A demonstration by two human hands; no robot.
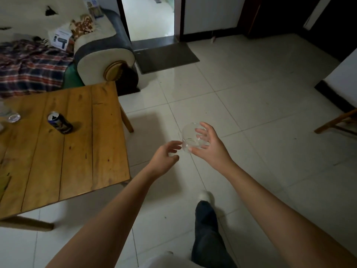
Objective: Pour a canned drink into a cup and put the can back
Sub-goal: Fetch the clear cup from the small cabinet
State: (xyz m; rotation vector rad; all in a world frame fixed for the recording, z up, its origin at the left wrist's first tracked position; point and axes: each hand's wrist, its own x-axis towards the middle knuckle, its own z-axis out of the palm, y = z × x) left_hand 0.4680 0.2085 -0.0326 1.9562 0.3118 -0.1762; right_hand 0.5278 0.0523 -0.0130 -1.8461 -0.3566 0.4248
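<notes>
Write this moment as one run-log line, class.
right hand: holds glass cup over floor | left hand: open beside cup | can: upright on table | pour: not started

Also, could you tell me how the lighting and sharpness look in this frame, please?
Head view: dim room, the bright doorway washed out; wide-angle bending at the edges; the clear cup in the right hand is faint against pale tiles; the left hand slightly soft; the can is sharp.

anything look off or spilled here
No spill shows. The odd part: the clear glass cup is held out over the tiled floor by the right hand, away from the wooden table where the can stands upright.
</notes>
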